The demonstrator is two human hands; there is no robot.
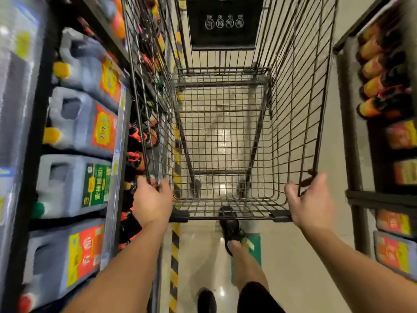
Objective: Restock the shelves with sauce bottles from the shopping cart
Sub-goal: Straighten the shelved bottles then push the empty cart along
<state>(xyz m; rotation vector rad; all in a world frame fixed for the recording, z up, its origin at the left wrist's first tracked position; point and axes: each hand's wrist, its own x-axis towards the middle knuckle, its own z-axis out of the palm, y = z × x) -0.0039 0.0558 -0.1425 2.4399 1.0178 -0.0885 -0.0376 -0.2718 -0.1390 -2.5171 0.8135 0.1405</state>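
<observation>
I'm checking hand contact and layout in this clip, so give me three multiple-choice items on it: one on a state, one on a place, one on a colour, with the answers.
1. How do the left hand and right hand meet the shopping cart?
A. each grips a rear corner of its basket
B. only the left touches it
C. both hang free

2. Where do the large handled jugs stand?
A. inside the cart
B. on the shelf at the person's left
C. on the floor

3. What colour is the cap of the green-labelled jug?
A. yellow
B. green
C. white

Answers:
1. A, since the fingers of each hand curl over the wire rim.
2. B, since the jugs lie in a row along the left shelf.
3. B, since the cap at its end is green.
</observation>
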